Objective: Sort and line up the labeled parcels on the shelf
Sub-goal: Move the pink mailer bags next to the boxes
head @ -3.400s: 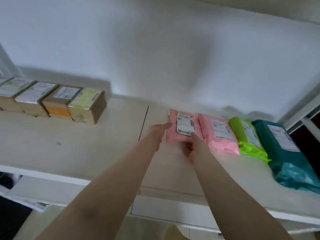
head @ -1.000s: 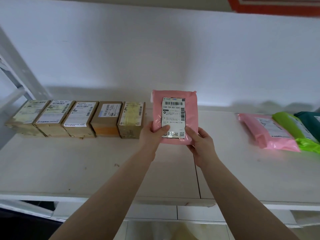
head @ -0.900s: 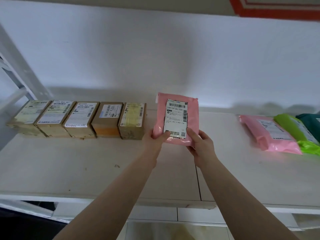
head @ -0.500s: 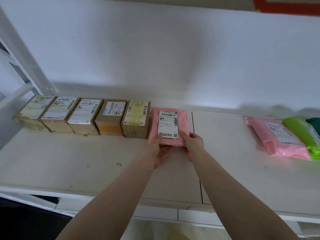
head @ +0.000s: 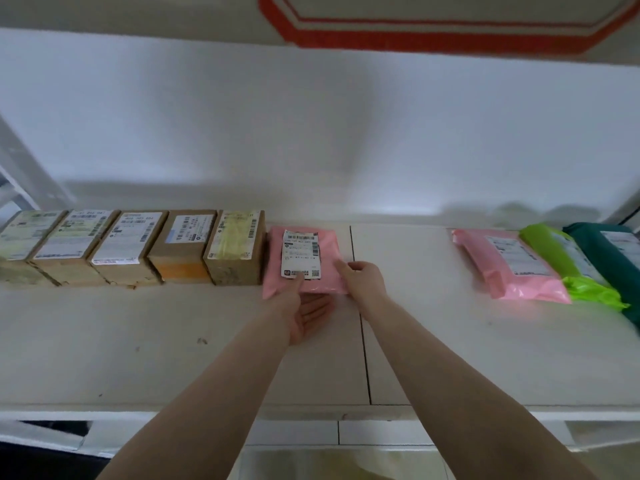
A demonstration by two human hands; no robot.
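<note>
We set the pink parcel (head: pixel 304 259), label up, at the boxes' (head: pixel 131 245) 3 o'clock; left hand (head: pixel 304 306) and right hand (head: pixel 363 277) fingers pinch its near edge, extending the row.

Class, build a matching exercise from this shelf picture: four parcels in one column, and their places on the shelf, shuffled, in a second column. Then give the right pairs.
Column 1
1. small pink mailer
2. large pink mailer
3. lime green mailer
4. dark green mailer

Column 2
A. farthest right, partly cut off by the picture's edge
B. beside the row of cardboard boxes, under both hands
C. between a pink parcel and a dark green one
D. leftmost of the group at the right, across a bare gap from the hands

Pairs: 1-B, 2-D, 3-C, 4-A
</note>
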